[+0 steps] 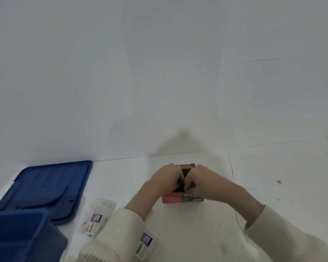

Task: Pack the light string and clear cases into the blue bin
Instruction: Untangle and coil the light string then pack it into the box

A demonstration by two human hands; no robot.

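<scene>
White table: both hands curled over light-string box, knuckles together

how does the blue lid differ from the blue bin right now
The blue lid lies flat on the table, wholly in view and farther from the person. The blue bin stands upright and open, nearer, cut off by the picture's edge. Both are the same dark blue plastic.
</scene>
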